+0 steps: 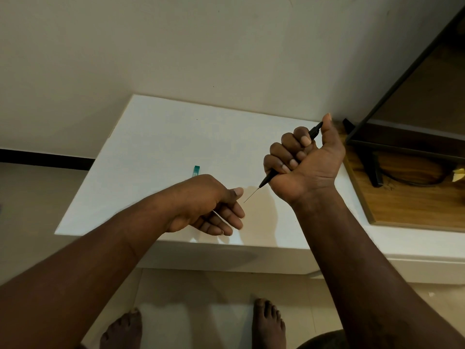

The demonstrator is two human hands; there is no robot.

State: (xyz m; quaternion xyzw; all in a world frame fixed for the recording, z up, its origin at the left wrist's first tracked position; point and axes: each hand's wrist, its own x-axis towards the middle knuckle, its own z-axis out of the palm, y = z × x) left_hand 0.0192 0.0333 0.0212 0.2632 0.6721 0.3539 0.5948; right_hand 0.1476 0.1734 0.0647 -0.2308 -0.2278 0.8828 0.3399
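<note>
I'm gripping the black mechanical pencil (268,177) in a full fist with the right hand (304,162), all four fingers wrapped tight round the barrel and the thumb standing up beside the cap end. The pencil is hanging tilted above the white tabletop (163,137), tip down and to the left. A hair-thin lead (248,198) is sticking far out of the tip, and its free end is pointing at the left hand (208,205), just short of the thumb (236,192).

The left hand's fingers are lying loosely curled. A pale sliver is showing across them, and I cannot tell whether they are holding anything.

My read: I'm feeding or seating the lead. So I'm keeping the fist steady, bringing the left thumb and forefinger to the lead close to the tip and pushing straight along the barrel's line, since any sideways load is likely snapping it.

The teal lead case (196,171) is lying on the tabletop behind the left hand.
</note>
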